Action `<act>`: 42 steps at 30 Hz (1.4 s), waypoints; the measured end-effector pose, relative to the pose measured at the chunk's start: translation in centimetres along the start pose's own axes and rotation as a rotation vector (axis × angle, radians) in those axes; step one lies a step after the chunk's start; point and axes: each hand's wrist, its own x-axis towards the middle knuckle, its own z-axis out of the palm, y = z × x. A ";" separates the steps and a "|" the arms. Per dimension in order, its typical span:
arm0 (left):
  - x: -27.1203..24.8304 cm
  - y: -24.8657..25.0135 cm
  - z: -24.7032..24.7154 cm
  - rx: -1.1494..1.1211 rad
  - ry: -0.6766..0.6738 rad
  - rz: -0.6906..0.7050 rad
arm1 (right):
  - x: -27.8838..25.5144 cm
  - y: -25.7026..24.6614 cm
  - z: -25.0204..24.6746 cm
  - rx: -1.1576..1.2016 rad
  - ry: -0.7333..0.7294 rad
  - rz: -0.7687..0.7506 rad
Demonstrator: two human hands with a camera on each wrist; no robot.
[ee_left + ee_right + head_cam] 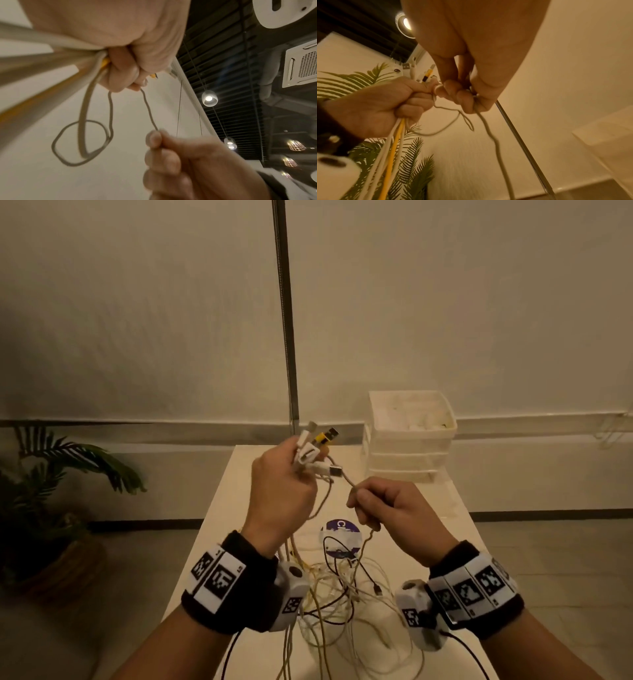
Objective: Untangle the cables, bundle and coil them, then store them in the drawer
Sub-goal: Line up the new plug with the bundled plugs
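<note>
Clearly we're at the untangling step, nothing coiled yet. The left hand [281, 494] is fisted round a bunch of cable ends, plugs [317, 441] sticking up out of the top, incl. a yellow one. The right hand [387, 505] pinches one thin beige cable [346, 479] betw. thumb and forefinger, just right of the left fist, other fingers curled in. That strand runs taut from the bunch to the pinch, then drops to the tangle [342, 597] lying on the near part of the white table [219, 508]. The drawer unit [409, 436] stands at the far right of the table, well apart from the hands; its drawers look closed, though I can't be sure.

Next move, I'd say: draw that single strand down and free of the rest w/o tightening any knot, while the left keeps the plugs together.

Head view gives the pile and drawers. Left wrist view shows what it can't: a loose loop [80, 143] of the beige cable hanging under the fist. Right wrist view shows yellow and white leads [390, 159] dropping from the left fist.
</note>
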 end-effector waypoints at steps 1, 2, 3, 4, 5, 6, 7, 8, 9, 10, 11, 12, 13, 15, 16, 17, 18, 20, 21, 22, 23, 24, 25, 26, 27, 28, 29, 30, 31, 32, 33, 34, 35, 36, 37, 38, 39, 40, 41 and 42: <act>0.3 -0.1 -0.4 -0.010 0.050 -0.008 | -0.1 0.5 0.0 0.004 0.007 -0.005; 0.5 -0.3 -0.9 -0.040 0.095 -0.032 | -0.1 1.1 0.0 -0.003 0.012 -0.002; 0.7 -0.6 -1.3 -0.098 0.140 -0.070 | -0.2 1.7 -0.1 -0.023 0.015 0.009; 0.9 -1.0 -1.8 -0.166 0.185 -0.107 | -0.3 2.5 -0.2 -0.049 0.018 0.024; 1.2 -1.3 -2.3 -0.218 0.232 -0.135 | -0.3 3.3 -0.3 -0.077 0.024 0.044; 1.4 -1.6 -2.8 -0.253 0.277 -0.150 | -0.4 4.0 -0.5 -0.100 0.035 0.066; 1.4 -1.8 -3.3 -0.281 0.318 -0.159 | -0.4 4.6 -0.5 -0.110 0.051 0.088; 1.4 -1.9 -3.7 -0.309 0.344 -0.164 | -0.4 5.1 -0.5 -0.110 0.070 0.105; 1.3 -1.9 -4.0 -0.329 0.355 -0.174 | -0.4 5.3 -0.4 -0.106 0.088 0.112; 1.2 -1.8 -4.2 -0.340 0.347 -0.184 | -0.3 5.2 -0.2 -0.104 0.105 0.112; 1.0 -1.7 -4.3 -0.340 0.326 -0.191 | -0.3 5.0 0.0 -0.104 0.123 0.109; 0.9 -1.5 -4.2 -0.336 0.296 -0.183 | -0.2 4.6 0.1 -0.103 0.140 0.107; 0.7 -1.4 -4.2 -0.340 0.256 -0.161 | -0.2 4.2 0.2 -0.097 0.156 0.103; 0.2 -0.9 -4.0 -0.416 0.132 -0.111 | 0.1 3.2 0.3 -0.061 0.196 0.083; -0.1 -0.4 -3.8 -0.436 0.039 -0.087 | 0.2 2.5 0.3 -0.036 0.207 0.071; -0.5 0.2 -3.6 -0.418 -0.053 -0.052 | 0.2 1.8 0.4 -0.017 0.202 0.054; -0.8 0.6 -3.0 -0.376 -0.137 -0.015 | 0.3 1.0 0.5 -0.015 0.179 0.030; -1.0 0.9 -1.9 -0.295 -0.256 0.023 | 0.3 -0.7 0.8 -0.064 0.105 -0.032; -1.1 0.9 -1.3 -0.269 -0.287 0.019 | 0.3 -1.5 0.9 -0.094 0.078 -0.059; -1.0 0.6 -0.7 -0.221 -0.297 0.024 | 0.4 -2.3 0.9 -0.113 0.071 -0.079; -0.9 0.1 -0.2 -0.162 -0.288 0.034 | 0.4 -3.0 0.7 -0.125 0.081 -0.096; -0.8 -0.2 0.2 -0.111 -0.268 0.043 | 0.5 -3.5 0.5 -0.129 0.093 -0.110; -0.8 -0.5 0.4 -0.087 -0.241 0.054 | 0.5 -3.9 0.4 -0.123 0.096 -0.119; -0.9 -0.4 0.5 -0.075 -0.209 0.075 | 0.5 -4.1 0.3 -0.105 0.092 -0.123; -0.9 -0.2 0.5 -0.071 -0.179 0.100 | 0.4 -4.1 0.3 -0.074 0.084 -0.121; -0.9 0.2 0.5 -0.066 -0.149 0.119 | 0.5 -3.8 0.4 -0.040 0.074 -0.110; -0.8 0.6 0.2 -0.066 -0.115 0.131 | 0.4 -3.3 0.5 -0.015 0.062 -0.095; -0.5 0.7 0.0 -0.073 -0.074 0.120 | 0.4 -2.5 0.6 -0.006 0.052 -0.080; -0.1 0.7 -0.4 -0.100 -0.027 0.087 | 0.3 -1.5 0.6 -0.011 0.047 -0.066; 0.4 0.4 -0.8 -0.142 0.028 0.041 | 0.1 -0.3 0.5 -0.025 0.047 -0.050; 0.9 -0.1 -1.4 -0.182 0.088 -0.003 | -0.2 1.0 0.4 -0.038 0.054 -0.030; 1.3 -0.6 -2.0 -0.203 0.142 -0.032 | -0.4 2.3 0.2 -0.048 0.070 -0.005; 1.6 -1.1 -2.6 -0.195 0.177 -0.049 | -0.6 3.4 0.1 -0.054 0.090 0.023; 1.7 -1.5 -2.9 -0.176 0.187 -0.062 | -0.7 4.3 0.0 -0.060 0.113 0.050; 1.7 -1.8 -2.9 -0.163 0.178 -0.080 | -0.8 4.9 -0.1 -0.062 0.137 0.072; 1.5 -1.9 -2.9 -0.155 0.155 -0.097 | -0.8 5.1 -0.1 -0.057 0.162 0.089; 1.2 -1.8 -2.7 -0.128 0.133 -0.103 | -0.7 5.1 0.0 -0.046 0.186 0.098; 0.9 -1.7 -2.5 -0.095 0.115 -0.091 | -0.7 5.0 0.0 -0.037 0.206 0.101; 0.7 -1.4 -2.3 -0.073 0.103 -0.072 | -0.6 4.6 0.0 -0.033 0.215 0.098; 0.5 -1.1 -2.2 -0.076 0.090 -0.059 | -0.4 4.2 0.0 -0.032 0.219 0.089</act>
